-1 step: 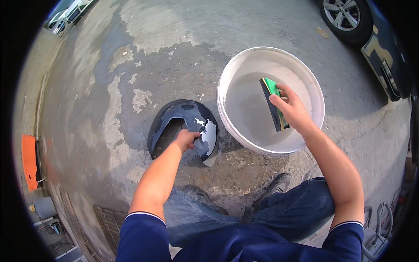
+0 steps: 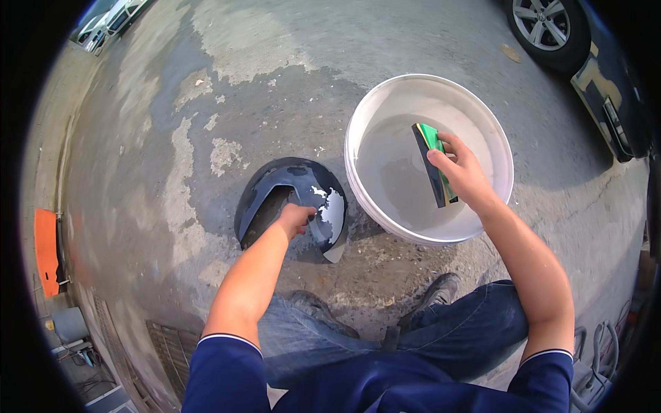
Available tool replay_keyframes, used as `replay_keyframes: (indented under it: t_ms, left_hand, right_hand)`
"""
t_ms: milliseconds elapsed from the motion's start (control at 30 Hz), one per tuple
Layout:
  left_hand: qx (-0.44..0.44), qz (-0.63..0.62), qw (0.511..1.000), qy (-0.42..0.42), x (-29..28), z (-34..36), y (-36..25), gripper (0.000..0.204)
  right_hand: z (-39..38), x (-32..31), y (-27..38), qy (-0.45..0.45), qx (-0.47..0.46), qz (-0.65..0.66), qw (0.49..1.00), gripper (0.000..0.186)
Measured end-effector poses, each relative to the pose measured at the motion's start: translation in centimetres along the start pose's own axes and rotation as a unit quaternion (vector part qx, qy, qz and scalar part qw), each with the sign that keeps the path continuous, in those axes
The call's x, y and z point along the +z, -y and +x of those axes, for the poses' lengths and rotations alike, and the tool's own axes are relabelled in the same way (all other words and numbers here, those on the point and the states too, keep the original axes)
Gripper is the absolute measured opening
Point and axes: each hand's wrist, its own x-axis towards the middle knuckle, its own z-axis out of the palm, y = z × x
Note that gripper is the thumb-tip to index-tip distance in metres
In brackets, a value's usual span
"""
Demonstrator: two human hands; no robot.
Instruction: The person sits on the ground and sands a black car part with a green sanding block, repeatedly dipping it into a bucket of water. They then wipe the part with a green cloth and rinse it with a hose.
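Observation:
My left hand (image 2: 297, 219) grips the inner edge of a dark, glossy, curved car trim panel (image 2: 297, 180) with a wide cut-out in its middle. Bright sky glare on its right side makes it look wet. In my right hand (image 2: 463, 168) is a flat, long sanding block (image 2: 432, 162), green on top, with a thin yellow layer and a dark face. Thumb and fingers pinch its upper part, and it tilts above the grey, cloudy water inside a white bucket (image 2: 352, 158). Whether its lower end touches the water, I cannot tell.
Rough, stained concrete (image 2: 158, 227) surrounds the panel and bucket. A dark car with an alloy wheel (image 2: 544, 24) stands at the upper right. Grey hoses (image 2: 599, 351) lie at the lower right, an orange panel (image 2: 47, 252) stands at the left, and a metal drain grate (image 2: 172, 354) is at lower left.

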Motion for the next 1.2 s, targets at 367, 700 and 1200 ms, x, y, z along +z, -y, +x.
replay_keyframes:
  t_ms: [367, 700, 1200]
  left_hand:
    - [0.581, -0.146, 0.8, -0.034, 5.9, -24.0, -12.0, 0.053]
    - [0.603, -0.06, 0.792, 0.072, 6.3, -26.9, -12.0, 0.061]
    - [0.663, 0.112, 0.739, -0.041, 5.6, -27.4, -11.9, 0.1]
  right_hand:
    - [-3.1, 1.5, 6.6, 0.025, 0.012, 0.239, 0.971, 0.064]
    - [-6.3, 5.0, 7.6, 0.061, -0.073, 0.268, 0.959, 0.085]
    - [-6.2, 5.4, 8.1, 0.051, -0.102, 0.25, 0.962, 0.093]
